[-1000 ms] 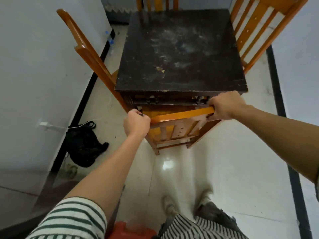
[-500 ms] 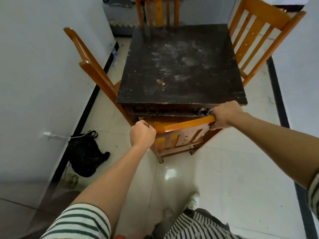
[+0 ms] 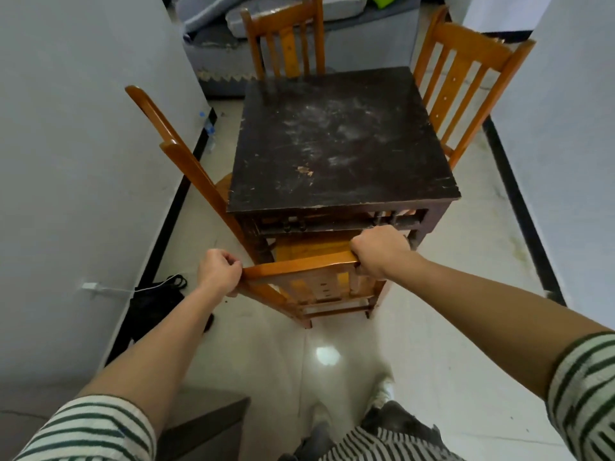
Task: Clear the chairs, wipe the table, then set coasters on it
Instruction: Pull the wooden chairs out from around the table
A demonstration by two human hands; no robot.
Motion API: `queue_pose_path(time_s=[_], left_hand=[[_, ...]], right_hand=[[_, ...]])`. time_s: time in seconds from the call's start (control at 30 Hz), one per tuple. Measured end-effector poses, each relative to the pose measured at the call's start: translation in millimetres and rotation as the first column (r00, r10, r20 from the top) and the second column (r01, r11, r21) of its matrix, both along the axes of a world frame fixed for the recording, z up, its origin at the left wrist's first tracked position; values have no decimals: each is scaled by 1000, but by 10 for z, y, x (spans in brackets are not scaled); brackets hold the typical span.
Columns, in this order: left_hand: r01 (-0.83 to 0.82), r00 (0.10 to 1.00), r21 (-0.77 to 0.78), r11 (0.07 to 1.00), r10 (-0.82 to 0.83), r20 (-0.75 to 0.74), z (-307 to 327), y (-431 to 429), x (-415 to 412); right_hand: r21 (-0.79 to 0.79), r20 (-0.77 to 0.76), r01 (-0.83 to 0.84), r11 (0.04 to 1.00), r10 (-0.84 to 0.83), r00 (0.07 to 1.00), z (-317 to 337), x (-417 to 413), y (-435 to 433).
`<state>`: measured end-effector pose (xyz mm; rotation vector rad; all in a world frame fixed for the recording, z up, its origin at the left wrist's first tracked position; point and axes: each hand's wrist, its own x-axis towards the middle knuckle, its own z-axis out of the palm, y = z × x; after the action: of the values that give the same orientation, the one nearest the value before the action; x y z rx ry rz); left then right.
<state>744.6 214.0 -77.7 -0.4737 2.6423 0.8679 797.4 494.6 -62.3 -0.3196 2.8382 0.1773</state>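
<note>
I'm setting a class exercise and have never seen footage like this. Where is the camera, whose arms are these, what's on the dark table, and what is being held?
No machine here: a person wears a wide-angle camera on the head, looking down at their own arms. The left hand and right hand each grip an end of the top rail of the nearest chair; its seat sits partly under the table. On the tabletop I see only pale dusty smears and a chipped spot. A left chair, far chair and right chair stand around it.

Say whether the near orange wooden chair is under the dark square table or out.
Partly out: some chair seat shows before the table edge; left hand and right hand grip its backrest.
</note>
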Motion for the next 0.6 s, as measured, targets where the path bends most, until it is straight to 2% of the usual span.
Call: queue_pose_path(time_s=[0.23, 0.47, 0.6], left_hand=[[29, 1000, 21, 999, -29, -8, -29, -373, 217], [121, 991, -31, 992, -123, -58, 34, -450, 176], [143, 988, -46, 989, -145, -44, 63, -578, 219]], right_hand=[[35, -41, -25, 999, 27, 999, 36, 167, -342], [-59, 76, 52, 997, -48, 996, -121, 373, -420], [-72, 107, -14, 997, 21, 994, -221, 559, -593]])
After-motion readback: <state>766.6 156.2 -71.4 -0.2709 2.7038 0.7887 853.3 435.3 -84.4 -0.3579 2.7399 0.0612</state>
